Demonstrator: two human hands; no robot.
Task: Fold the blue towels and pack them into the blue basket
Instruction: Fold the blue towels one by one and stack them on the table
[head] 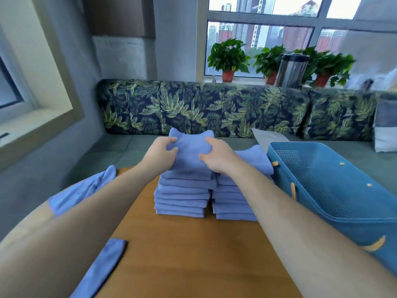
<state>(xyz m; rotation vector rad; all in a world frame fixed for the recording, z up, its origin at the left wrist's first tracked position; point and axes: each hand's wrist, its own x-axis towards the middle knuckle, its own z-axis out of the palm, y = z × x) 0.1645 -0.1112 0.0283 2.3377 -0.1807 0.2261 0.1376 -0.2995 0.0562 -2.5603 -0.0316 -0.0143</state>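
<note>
A folded towel (pixel 189 151) is gripped from both sides at the top of the left stack (pixel 182 196) of folded blue towels: the left hand (pixel 160 154) is curled into its left edge and the right hand (pixel 217 157) into its right edge, so that the cloth is bunched between them and its two far corners are pushed up. Whether the towel is resting on the pile or lifted just clear of it cannot be told. A right stack (pixel 234 203) is set touching the left one, both on a wooden table (pixel 189 254). The blue basket (pixel 354 231), with perforated walls, is placed just beside the right stack, at the table's right edge. An unfolded towel (pixel 86 188) is draped at the table's left side, and another towel (pixel 101 267) is laid near the lower left corner. A leaf-patterned sofa (pixel 214 110) is seen behind the table.
</note>
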